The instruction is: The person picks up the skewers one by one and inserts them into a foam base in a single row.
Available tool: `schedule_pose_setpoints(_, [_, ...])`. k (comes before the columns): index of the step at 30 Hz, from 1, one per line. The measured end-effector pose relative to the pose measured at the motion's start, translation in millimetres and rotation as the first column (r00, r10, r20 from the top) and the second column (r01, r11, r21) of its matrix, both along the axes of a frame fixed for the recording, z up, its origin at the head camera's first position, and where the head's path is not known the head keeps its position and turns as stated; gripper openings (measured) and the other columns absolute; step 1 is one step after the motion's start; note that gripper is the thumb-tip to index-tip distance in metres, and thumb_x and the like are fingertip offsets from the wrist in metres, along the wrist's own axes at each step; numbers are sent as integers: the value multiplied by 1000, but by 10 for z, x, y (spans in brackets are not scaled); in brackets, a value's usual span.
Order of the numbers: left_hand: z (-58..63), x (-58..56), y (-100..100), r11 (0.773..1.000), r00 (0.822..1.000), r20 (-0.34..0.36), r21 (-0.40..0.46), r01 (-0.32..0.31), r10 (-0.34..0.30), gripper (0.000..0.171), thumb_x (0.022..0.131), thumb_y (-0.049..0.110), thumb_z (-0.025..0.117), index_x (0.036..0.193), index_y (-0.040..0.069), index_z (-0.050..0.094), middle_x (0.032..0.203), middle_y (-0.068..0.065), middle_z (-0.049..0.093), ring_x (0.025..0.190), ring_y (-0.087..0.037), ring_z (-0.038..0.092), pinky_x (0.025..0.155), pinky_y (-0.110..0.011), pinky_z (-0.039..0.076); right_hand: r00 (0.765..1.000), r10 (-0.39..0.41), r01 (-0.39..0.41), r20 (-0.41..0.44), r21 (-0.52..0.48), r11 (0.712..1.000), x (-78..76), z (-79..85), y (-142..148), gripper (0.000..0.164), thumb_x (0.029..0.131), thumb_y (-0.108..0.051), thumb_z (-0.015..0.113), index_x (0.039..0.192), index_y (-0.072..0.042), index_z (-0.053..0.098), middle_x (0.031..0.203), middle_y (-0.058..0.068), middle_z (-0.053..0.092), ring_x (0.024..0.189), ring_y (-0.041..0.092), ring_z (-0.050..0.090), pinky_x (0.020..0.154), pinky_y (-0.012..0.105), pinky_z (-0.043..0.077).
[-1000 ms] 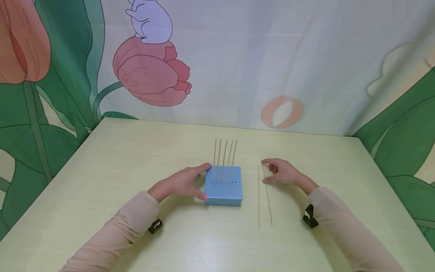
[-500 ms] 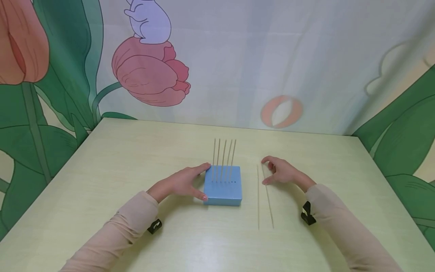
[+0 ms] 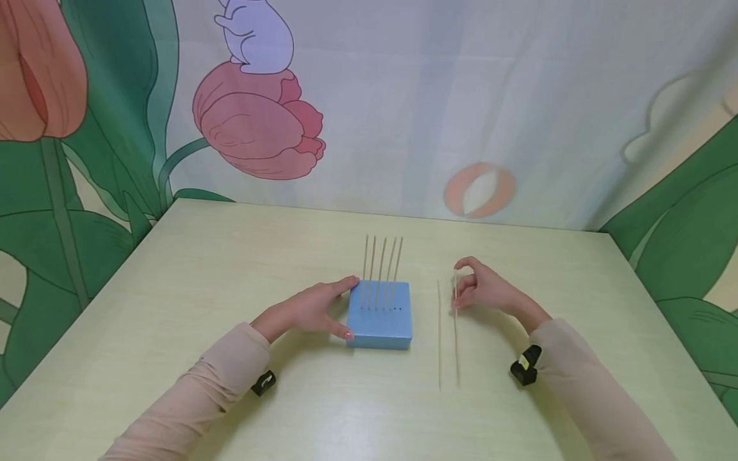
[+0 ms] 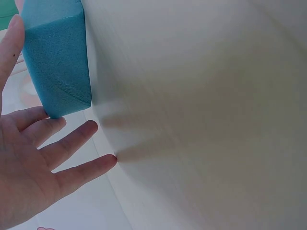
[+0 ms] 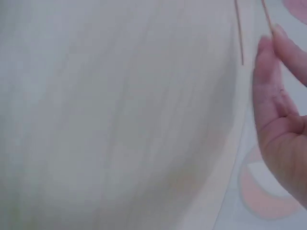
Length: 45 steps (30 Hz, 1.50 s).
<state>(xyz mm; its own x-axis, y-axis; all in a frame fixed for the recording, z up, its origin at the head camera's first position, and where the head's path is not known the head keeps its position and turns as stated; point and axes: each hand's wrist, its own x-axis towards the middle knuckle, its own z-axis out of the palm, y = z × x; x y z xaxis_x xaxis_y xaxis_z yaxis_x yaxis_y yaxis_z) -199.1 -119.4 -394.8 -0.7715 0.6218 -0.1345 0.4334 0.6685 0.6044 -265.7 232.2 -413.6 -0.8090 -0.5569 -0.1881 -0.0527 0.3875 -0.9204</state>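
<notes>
A light blue foam block (image 3: pixel 378 326) lies on the table in the head view, with several thin wooden sticks (image 3: pixel 379 272) standing upright in a row of holes. Two bare holes (image 3: pixel 398 309) show at the row's right end. My left hand (image 3: pixel 308 310) holds the block by its left side, thumb at the front corner and index finger at the back. In the left wrist view the block (image 4: pixel 60 62) sits between thumb and fingers. To the right, my right hand (image 3: pixel 487 288) pinches one stick (image 3: pixel 457 346) near its far end; the stick (image 5: pixel 267 14) leaves the fingertips in the right wrist view.
Another loose stick (image 3: pixel 439 333) lies on the pale wooden table (image 3: pixel 230 269) between the block and my right hand. Behind the table's far edge hangs a curtain (image 3: pixel 375 115) printed with tulips and leaves.
My right hand has drawn slightly to the right and away from the lying stick, bringing the pinched stick's far end along, so that it now points straighter. The left hand stays at the block.
</notes>
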Motion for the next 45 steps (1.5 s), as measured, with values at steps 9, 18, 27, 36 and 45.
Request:
schedule_pose_setpoints(9, [-16, -10, 5, 1000, 1000, 1, -4, -1, 1, 102, 70, 37, 78, 144, 0, 18, 148, -15, 21, 130, -30, 30, 106, -40, 26, 993, -83, 70, -81, -159, 985, 153, 246, -7, 62, 79, 9, 63, 127, -6, 27, 77, 13, 61, 66, 23, 63, 61, 34, 53])
schedule_pose_setpoints(18, [-32, -14, -2, 1000, 1000, 0, 5, -2, 2, 102, 70, 37, 78, 144, 0, 19, 147, -15, 23, 129, -30, 32, 105, -40, 28, 971, -129, 78, -201, -242, 967, 302, 483, -88, 64, 80, 11, 61, 131, -11, 29, 78, 8, 61, 69, 20, 63, 58, 29, 51])
schedule_pose_setpoints(27, [-42, -18, -9, 1000, 1000, 1, 12, 3, -3, 103, 69, 38, 78, 144, -1, 18, 148, -15, 22, 129, -30, 33, 105, -40, 27, 867, -229, 115, -444, -268, 957, 499, 777, -317, 68, 77, 10, 65, 134, -7, 32, 79, 11, 63, 66, 16, 62, 57, 24, 51])
schedule_pose_setpoints(36, [-41, -22, -1, 1000, 1000, -5, 13, 4, -4, 101, 70, 36, 78, 144, -1, 19, 148, -15, 22, 129, -30, 34, 105, -40, 27, 749, -278, 132, -601, -276, 952, 619, 945, -547, 32, 74, 9, 69, 104, 5, 58, 78, 17, 64, 69, 7, 61, 65, 19, 51])
schedule_pose_setpoints(45, [-45, -22, -2, 1000, 1000, 4, 7, -6, 6, 103, 69, 38, 78, 144, 1, 18, 148, -14, 21, 130, -29, 31, 106, -40, 26, 686, -271, 61, -675, -317, 946, 623, 1010, -695, 21, 72, 12, 69, 92, 7, 63, 75, 15, 64, 66, 7, 59, 63, 19, 51])
